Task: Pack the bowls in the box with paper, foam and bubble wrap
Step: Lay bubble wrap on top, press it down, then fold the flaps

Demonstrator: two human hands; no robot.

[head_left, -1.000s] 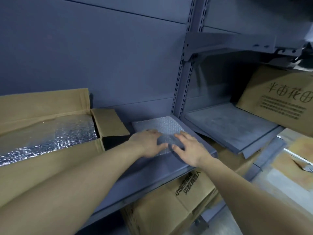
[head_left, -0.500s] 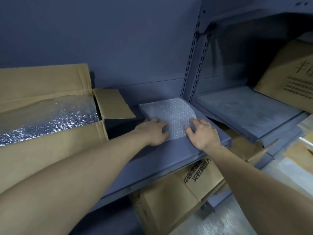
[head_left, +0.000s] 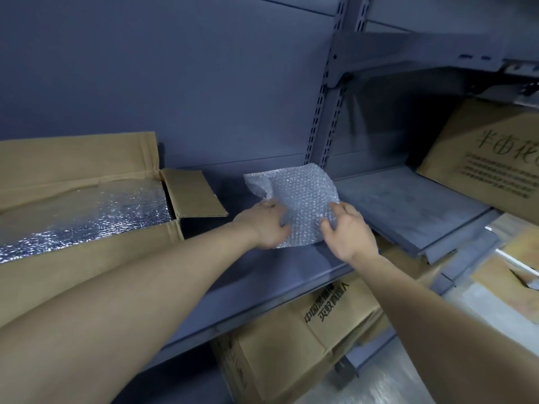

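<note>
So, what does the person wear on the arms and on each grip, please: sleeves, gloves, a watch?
Nothing visible. The left grip and right grip are bare hands, no gloves, no rings that show. The left forearm and right forearm are bare to the frame edge: no sleeves, watch or bands.

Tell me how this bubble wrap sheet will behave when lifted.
Probably floppy: the bubble wrap sheet buckles and curls at its far corner. Likely very light, being thin and translucent.
</note>
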